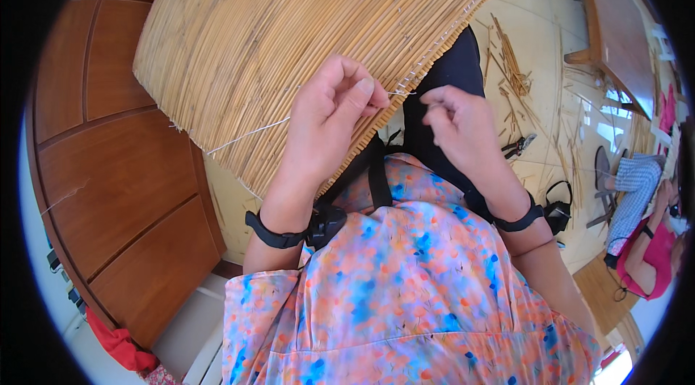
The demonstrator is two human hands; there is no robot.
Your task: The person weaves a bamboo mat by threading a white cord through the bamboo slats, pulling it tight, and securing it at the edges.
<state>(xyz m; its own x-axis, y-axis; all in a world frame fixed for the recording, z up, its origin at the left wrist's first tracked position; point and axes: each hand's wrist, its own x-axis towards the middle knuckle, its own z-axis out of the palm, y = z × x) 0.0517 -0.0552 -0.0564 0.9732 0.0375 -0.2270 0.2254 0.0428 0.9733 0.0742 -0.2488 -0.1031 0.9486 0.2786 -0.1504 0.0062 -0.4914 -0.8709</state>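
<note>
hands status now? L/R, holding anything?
Left hand: pinched shut on a thread at the edge of the reed mat.
Right hand: fingers curled near the mat edge; a grip cannot be told.

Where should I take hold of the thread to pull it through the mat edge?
Probably grip the thread in the bare stretch lying across the mat, coming from the left. There it runs taut and clear of the stalks, while its end near the mat edge is already pinched by the left hand. The right hand hovers just off the edge.

The big woven straw mat (pixel 289 45) blocks everything ahead and left; rightward, scattered loose straw stalks (pixel 515 77) and black-handled pliers (pixel 518 145) litter the pale floor (pixel 539 9).
</note>
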